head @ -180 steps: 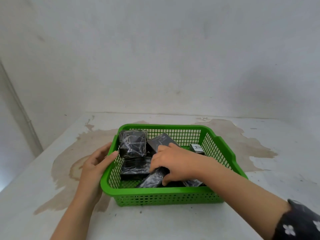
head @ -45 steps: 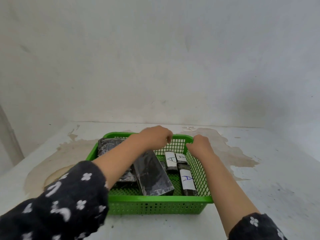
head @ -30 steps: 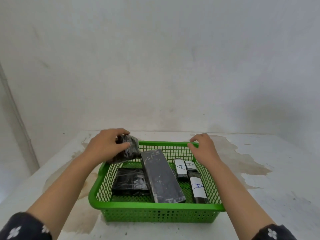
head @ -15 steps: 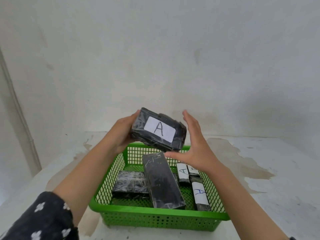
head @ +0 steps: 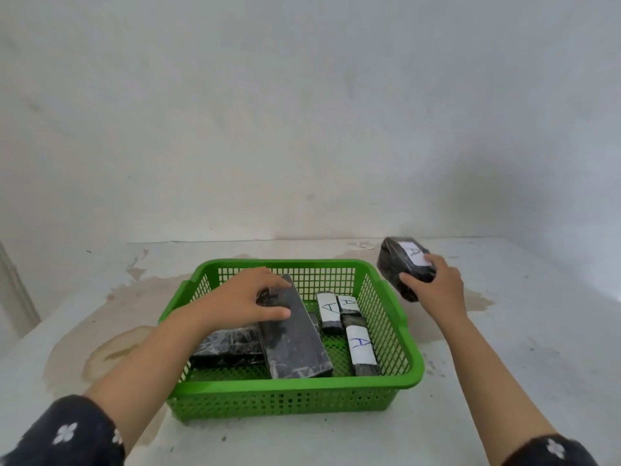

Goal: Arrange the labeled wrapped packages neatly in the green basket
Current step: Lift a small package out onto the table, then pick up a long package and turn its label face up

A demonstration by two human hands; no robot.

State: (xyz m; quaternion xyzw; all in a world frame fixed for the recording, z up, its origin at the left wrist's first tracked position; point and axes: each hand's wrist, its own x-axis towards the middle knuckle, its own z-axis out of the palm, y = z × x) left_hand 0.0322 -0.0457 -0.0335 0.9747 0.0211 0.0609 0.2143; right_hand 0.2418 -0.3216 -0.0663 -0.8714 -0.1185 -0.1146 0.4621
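The green basket (head: 295, 388) stands on the table in front of me. Inside it a long black package (head: 295, 341) lies tilted along the middle, and my left hand (head: 248, 299) grips its far end. A flat black package (head: 228, 346) lies to its left. Three narrow packages with white "A" labels (head: 359, 346) lie on the right side. My right hand (head: 437, 290) holds a chunky black package with an "A" label (head: 401, 264) outside the basket, past its far right corner, low over the table.
The white table (head: 521, 348) has brown stains left of and behind the basket. A white wall rises close behind the table. A pipe (head: 13, 290) runs down the wall at the far left.
The labelled package went from both hands above the basket to my right hand alone, out past the right rim. My left hand dropped onto the long package.
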